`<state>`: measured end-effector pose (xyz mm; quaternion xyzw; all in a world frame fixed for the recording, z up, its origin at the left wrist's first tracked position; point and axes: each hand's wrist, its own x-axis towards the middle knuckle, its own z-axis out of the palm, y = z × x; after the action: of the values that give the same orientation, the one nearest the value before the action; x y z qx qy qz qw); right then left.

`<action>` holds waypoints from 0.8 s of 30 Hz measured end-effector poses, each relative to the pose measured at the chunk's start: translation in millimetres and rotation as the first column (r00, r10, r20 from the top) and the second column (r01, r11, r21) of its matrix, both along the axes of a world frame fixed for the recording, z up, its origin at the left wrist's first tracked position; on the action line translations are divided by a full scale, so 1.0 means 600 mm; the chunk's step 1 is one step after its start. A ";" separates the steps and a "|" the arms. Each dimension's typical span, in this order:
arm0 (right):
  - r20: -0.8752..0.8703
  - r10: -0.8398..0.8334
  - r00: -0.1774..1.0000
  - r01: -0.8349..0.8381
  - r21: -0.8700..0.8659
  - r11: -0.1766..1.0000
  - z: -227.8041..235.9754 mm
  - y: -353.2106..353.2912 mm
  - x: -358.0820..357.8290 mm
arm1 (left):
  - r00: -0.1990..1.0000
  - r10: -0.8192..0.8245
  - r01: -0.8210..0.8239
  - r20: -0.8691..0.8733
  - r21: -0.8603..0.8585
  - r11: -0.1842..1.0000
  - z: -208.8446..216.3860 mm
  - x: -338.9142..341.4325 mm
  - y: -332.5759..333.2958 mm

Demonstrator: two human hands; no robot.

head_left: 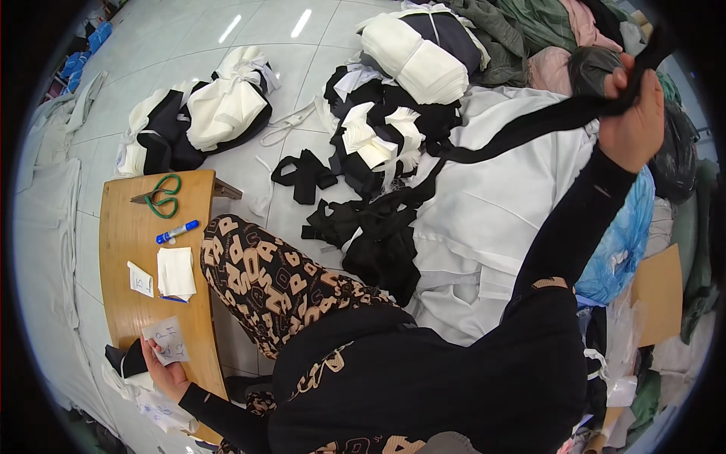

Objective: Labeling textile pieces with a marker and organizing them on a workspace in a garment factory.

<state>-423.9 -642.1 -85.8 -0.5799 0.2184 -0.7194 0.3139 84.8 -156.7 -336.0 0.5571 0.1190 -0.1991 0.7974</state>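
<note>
Counted by kind: one left hand (168,372) and one right hand (637,121), two marked slips, namely one held slip (173,338) and one table slip (140,279), and one long black strip (522,132). One wooden table (121,234) at left bears one pair of scissors (154,199), one blue-ended pen (177,231) and one white stack (176,272); the dark cloth pieces (378,250) farther right overlap too much to count.

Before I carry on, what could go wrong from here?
The black strip in the right hand runs to the black cloth pile, so it might snag. The translucent slip pinched in the left hand could drop. The scissors lie near the edge of the wooden table and might get knocked off.
</note>
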 end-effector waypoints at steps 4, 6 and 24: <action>0.024 0.498 0.867 -0.480 0.305 0.822 -0.006 0.071 -0.035 | 0.999 0.054 -0.054 -0.001 0.040 0.998 -0.020 0.008 0.006; -0.005 0.715 0.699 -0.674 0.329 0.661 -0.021 0.077 -0.022 | 0.993 -0.107 0.101 -0.051 -0.093 0.990 -0.041 0.038 0.056; -0.818 0.363 -0.446 0.600 0.028 0.800 -0.802 -0.271 -0.061 | 0.994 0.008 -0.016 0.106 0.072 0.997 0.065 0.073 0.147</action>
<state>-460.3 -804.5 -566.9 -0.7408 0.6438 0.1897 0.0249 128.8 -68.6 -297.0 0.5948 0.0873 -0.1602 0.7829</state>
